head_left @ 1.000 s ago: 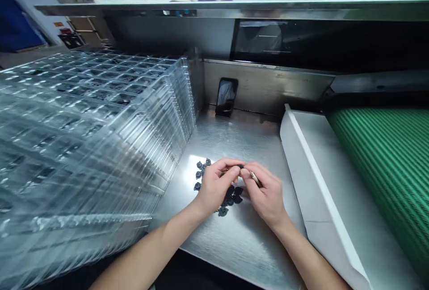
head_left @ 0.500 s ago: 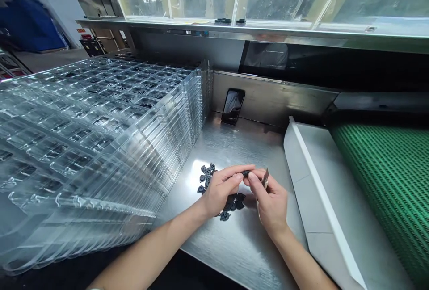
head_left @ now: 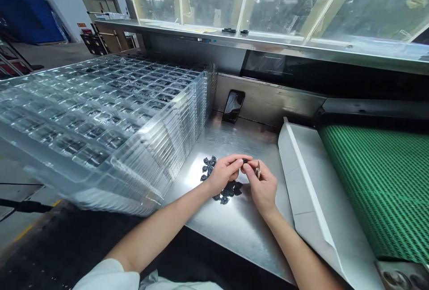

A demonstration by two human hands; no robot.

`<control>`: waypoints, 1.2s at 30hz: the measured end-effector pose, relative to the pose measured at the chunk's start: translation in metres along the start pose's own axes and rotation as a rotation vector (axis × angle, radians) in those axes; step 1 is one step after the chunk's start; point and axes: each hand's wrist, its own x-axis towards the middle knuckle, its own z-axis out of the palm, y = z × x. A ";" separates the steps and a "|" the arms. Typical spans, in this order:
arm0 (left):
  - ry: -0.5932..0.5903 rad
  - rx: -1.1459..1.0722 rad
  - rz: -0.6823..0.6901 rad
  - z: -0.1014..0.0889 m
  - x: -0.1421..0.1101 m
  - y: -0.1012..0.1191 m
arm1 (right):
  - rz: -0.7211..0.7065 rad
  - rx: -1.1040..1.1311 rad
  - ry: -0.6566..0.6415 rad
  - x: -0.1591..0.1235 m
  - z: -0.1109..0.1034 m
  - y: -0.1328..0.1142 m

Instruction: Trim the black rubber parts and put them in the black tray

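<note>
My left hand (head_left: pixel 225 174) and my right hand (head_left: pixel 261 184) meet over a steel worktop (head_left: pixel 234 223). Together their fingertips pinch one small black part (head_left: pixel 245 161). A thin metal blade (head_left: pixel 258 170) also sticks up from my right hand, between its fingers. Under and beside my hands lies a loose pile of several small black parts (head_left: pixel 214 178) on the steel.
A tall stack of clear plastic blister trays (head_left: pixel 110 115) fills the left. A phone (head_left: pixel 233 106) leans on the back wall. A white angled guide (head_left: pixel 301 178) borders a green ribbed conveyor belt (head_left: pixel 382 182) on the right. Windows run above.
The view has tilted up and pulled back, so my hands sit higher and smaller in frame. They still hold the black part together; the blade now stands more upright.
</note>
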 end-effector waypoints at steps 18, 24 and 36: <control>-0.011 -0.131 -0.021 0.005 -0.001 0.006 | -0.055 -0.042 0.014 -0.003 0.003 -0.002; -0.015 -0.081 -0.051 0.005 0.000 0.002 | 0.053 -0.013 0.035 -0.002 0.000 0.007; 0.005 -0.155 -0.143 0.002 0.001 0.000 | 0.009 -0.006 0.029 0.002 -0.003 0.011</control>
